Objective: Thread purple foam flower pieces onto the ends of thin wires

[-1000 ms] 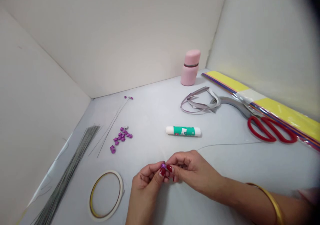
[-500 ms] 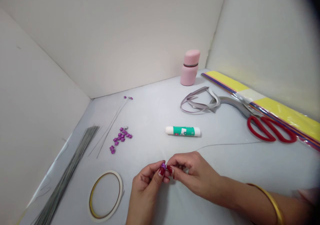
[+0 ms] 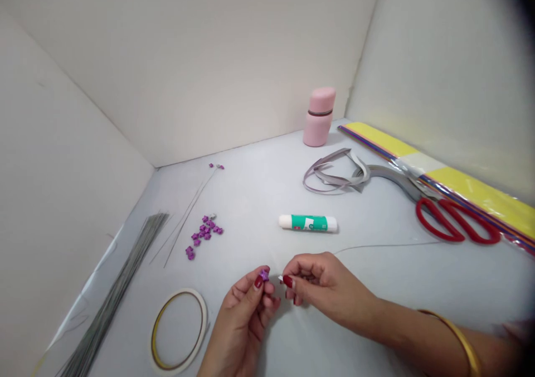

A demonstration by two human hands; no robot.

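My left hand (image 3: 244, 310) pinches a tiny purple star (image 3: 263, 275) between thumb and forefinger. A finger's width to its right, my right hand (image 3: 321, 288) pinches the near end of a thin grey wire (image 3: 384, 246), whose small white tip (image 3: 280, 278) points at the star. The wire runs from my right fingers off to the right across the white tabletop (image 3: 259, 198). A gold bangle (image 3: 460, 338) sits on my right wrist. Both hands hover low over the near middle of the table.
A glue stick (image 3: 308, 223) lies just beyond my hands. Several purple stars (image 3: 203, 233) and two starred wires (image 3: 190, 209) lie left, beside a wire bundle (image 3: 112, 299) and a tape ring (image 3: 179, 329). Red scissors (image 3: 443, 215), grey paper strips (image 3: 334, 173), coloured paper (image 3: 443, 176) and a pink bottle (image 3: 319, 116) sit right.
My hands have drawn slightly apart: the left hand moved left with the purple star, leaving the wire's white tip bare in my right fingers.
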